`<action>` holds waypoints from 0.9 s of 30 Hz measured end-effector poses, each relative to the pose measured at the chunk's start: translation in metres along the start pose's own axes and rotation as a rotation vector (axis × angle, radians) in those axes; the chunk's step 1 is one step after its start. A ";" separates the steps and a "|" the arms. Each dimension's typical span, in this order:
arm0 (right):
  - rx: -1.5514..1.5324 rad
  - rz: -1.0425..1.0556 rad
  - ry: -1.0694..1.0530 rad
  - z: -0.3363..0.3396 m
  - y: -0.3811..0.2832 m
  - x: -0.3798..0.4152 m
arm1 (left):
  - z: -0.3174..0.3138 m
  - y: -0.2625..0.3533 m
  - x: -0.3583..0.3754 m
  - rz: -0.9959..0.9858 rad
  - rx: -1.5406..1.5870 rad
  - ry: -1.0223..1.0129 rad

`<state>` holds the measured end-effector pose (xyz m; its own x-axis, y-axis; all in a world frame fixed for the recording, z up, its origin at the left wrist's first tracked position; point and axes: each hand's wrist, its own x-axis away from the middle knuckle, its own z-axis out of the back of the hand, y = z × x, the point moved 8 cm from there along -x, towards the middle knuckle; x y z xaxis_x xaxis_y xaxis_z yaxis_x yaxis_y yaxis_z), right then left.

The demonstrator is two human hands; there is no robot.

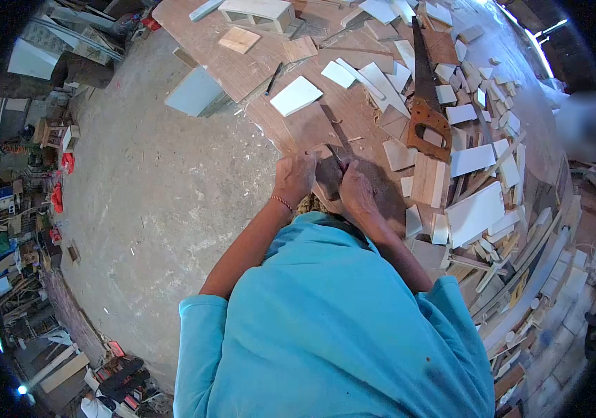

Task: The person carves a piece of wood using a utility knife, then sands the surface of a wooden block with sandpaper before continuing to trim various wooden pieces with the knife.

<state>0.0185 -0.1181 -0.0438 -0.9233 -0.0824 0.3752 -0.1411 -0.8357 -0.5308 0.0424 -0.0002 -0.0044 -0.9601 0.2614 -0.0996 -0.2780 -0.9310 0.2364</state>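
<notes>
- Brown and dull, the block (327, 177) looked dark across its broad face, with a paler tan patch along its far end; it was small and roughly rectangular, and stood at a slant.
- It was between the two hands, just in front of the person's blue shirt (340, 313), at the near edge of the wooden surface (260, 49).
- The left hand (296, 175) was closed on the block's left side; a thin bracelet (282, 203) circled that wrist.
- The right hand (357, 188) was narrowed at the block's right side, thumb and fingers around a thin dark strip (335, 154) that slanted over its far corner; what the strip was, I could not tell.
- Beyond the hands lay a white piece (296, 96), with a black pen (273, 79) near it.
- To the right, a saw (429, 131) with an orange-brown handle lay among pale offcuts (475, 212).
</notes>
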 end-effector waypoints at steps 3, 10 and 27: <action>-0.073 -0.101 -0.067 -0.010 0.007 -0.007 | -0.004 -0.008 -0.008 0.018 0.028 -0.128; -0.135 -0.256 -0.107 -0.027 0.015 -0.018 | -0.002 -0.018 -0.022 0.009 0.044 -0.147; -0.062 -0.192 0.044 -0.030 0.022 -0.028 | -0.013 -0.049 0.003 0.146 0.223 -0.130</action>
<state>0.0306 -0.1174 -0.0888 -0.8918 0.1004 0.4411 -0.3367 -0.7986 -0.4989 0.0536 0.0430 -0.0288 -0.9823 0.1730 0.0722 -0.1231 -0.8859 0.4473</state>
